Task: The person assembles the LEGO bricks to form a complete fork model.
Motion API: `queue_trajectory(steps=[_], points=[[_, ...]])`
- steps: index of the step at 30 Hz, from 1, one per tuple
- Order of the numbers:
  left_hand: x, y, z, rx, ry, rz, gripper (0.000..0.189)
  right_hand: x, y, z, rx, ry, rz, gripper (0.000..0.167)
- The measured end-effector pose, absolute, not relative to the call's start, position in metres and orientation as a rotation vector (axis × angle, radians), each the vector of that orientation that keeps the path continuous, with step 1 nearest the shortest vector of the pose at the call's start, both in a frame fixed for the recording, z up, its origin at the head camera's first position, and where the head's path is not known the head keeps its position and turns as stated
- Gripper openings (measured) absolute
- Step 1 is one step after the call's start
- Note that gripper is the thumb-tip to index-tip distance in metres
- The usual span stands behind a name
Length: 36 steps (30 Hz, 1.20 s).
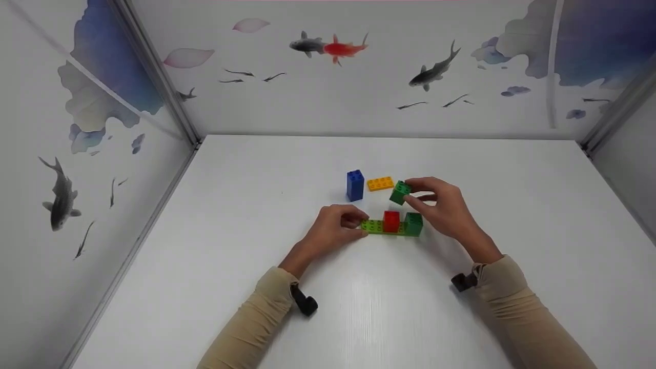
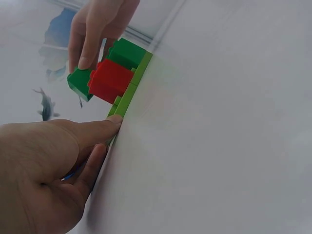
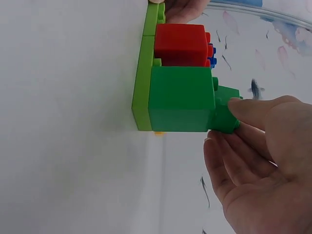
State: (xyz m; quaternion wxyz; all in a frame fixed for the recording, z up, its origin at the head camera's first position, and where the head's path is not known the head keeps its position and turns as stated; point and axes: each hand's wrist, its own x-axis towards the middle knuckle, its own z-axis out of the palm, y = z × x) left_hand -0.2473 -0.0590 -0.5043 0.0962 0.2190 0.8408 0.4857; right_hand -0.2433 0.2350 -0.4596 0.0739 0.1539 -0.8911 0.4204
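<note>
A lime-green base strip (image 1: 375, 227) of toy bricks lies on the white table, and a seam shows along its side in the right wrist view. On it stand a red brick (image 1: 391, 222) and, at its right end, a green brick (image 3: 181, 99). My left hand (image 1: 335, 228) pinches the strip's left end between thumb and fingers. Between thumb and fingertips my right hand (image 1: 443, 207) holds another green brick (image 1: 400, 192), tilted, above and behind the strip. It touches neither the red brick nor the strip in the head view.
Behind the strip stands a tall blue brick (image 1: 355, 185), upright. A flat yellow-orange brick (image 1: 380, 183) lies to its right, near the held green brick. White panels with painted fish enclose the table (image 1: 246, 174) at the back and sides.
</note>
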Motion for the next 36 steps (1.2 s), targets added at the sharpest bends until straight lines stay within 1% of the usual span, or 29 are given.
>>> queue_trajectory(steps=[13,26,36], points=[[-0.247,-0.059,-0.505,0.646,2.473,1.467,0.032,-0.234,0.219,-0.45,0.583,-2.624,1.247,0.042],[-0.247,-0.06,-0.506,0.68,2.476,1.477,0.035,-0.228,0.204,-0.451,0.688,-2.632,1.232,0.038],[-0.246,-0.06,-0.505,0.682,2.487,1.475,0.034,-0.227,0.198,-0.457,0.713,-2.658,1.241,0.04]])
